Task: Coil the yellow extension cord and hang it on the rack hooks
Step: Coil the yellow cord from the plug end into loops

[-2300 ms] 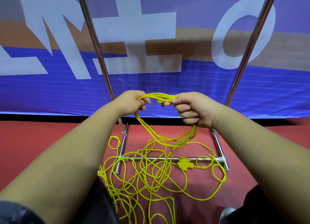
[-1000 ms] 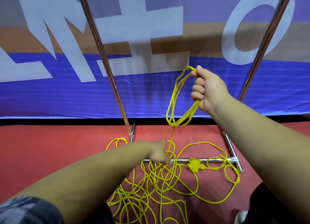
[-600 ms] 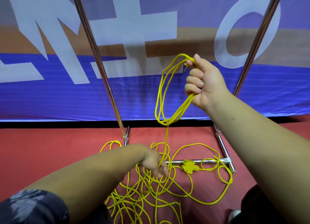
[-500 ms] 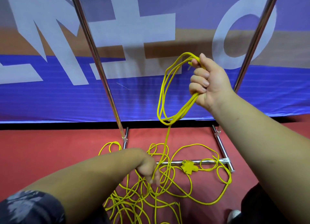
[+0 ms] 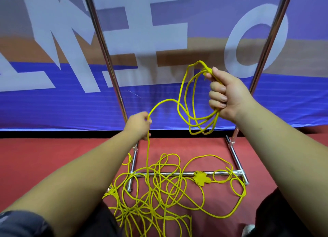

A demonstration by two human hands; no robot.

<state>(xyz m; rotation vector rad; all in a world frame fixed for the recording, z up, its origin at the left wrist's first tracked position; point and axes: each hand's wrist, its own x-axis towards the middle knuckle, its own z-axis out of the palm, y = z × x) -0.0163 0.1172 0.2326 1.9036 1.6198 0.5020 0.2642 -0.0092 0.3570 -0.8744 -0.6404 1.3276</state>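
My right hand is raised and shut on a few coiled loops of the yellow extension cord; the loops hang below my fist. My left hand is lower and to the left, shut on a single strand of the same cord that arcs over to the coil and drops straight down to a loose tangle on the floor. The cord's yellow socket end lies on the rack's bottom crossbar. The chrome rack stands in front of me; its hooks are out of view.
The rack's right upright and its base bars frame the cord pile on the red floor. A blue and white banner hangs right behind the rack. My dark-clothed knees sit at the bottom corners.
My left hand has come up from the floor tangle with a strand, lifting it toward the coil. My right hand has stayed raised, still gripping the loops.
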